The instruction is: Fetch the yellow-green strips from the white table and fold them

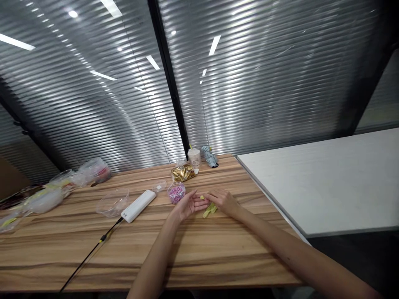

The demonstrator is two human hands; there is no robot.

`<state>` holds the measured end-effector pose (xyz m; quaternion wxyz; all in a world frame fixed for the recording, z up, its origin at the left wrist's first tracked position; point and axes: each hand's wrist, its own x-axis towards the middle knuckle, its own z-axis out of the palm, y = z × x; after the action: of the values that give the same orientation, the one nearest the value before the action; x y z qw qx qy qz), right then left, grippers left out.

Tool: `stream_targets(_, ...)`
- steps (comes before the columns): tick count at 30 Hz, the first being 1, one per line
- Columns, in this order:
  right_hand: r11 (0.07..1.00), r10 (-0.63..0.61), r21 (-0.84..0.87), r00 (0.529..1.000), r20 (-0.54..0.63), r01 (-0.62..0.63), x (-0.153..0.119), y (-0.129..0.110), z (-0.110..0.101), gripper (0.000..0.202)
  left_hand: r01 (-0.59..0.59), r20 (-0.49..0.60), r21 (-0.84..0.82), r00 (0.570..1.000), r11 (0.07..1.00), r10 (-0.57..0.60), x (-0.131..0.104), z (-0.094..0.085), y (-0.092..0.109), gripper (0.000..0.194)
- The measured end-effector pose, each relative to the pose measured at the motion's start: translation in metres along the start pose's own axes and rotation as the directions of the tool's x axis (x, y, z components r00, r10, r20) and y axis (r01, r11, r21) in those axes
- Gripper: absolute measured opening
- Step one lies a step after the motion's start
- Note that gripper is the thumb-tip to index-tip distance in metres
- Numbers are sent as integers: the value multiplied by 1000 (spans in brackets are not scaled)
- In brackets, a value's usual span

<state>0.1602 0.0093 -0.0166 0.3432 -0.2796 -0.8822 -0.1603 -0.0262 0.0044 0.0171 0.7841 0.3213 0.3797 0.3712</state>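
My left hand (187, 206) is turned palm up above the table, fingers stretched out and apart from the thumb. Over its fingers reaches my right hand (225, 202), palm down, its fingertips closed at a small yellow piece (202, 197). What that piece is cannot be made out. Below my right hand lies a bunch of yellow-green strips (209, 210), partly covered by the fingers. Just left of my left hand stands a clear round tub (176, 193) filled with small pink and purple bits.
A white power strip (139, 206) with a black cable, a clear plastic bowl (112, 203) and a clear lid (160, 186) lie leftward. Behind stand a gold packet (183, 172), a white cup (194, 158) and a blue-grey wrapper (210, 157). Plastic bags (93, 169) sit far left.
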Motion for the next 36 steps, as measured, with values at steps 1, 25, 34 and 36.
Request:
stream_targets(1, 1000, 1, 2, 1000, 0, -1, 0, 0, 0, 23, 3, 2, 1, 1000, 1000, -3, 0, 0, 0, 27)
stream_targets(25, 995, 100, 26, 995, 5, -100, -1, 0, 5, 21, -49, 11, -9, 999, 999, 49, 3, 2, -2, 23)
stream_targets(34, 992, 114, 56, 993, 38, -116, 2, -9, 4, 31, -195, -77, 191, 974, 962, 213, 1, 2, -4, 20)
stream_targets(36, 991, 119, 56, 992, 48, -121, 2, -10, 5, 32, -220, -85, 235, 966, 947, 245, 1, 3, -4, 21)
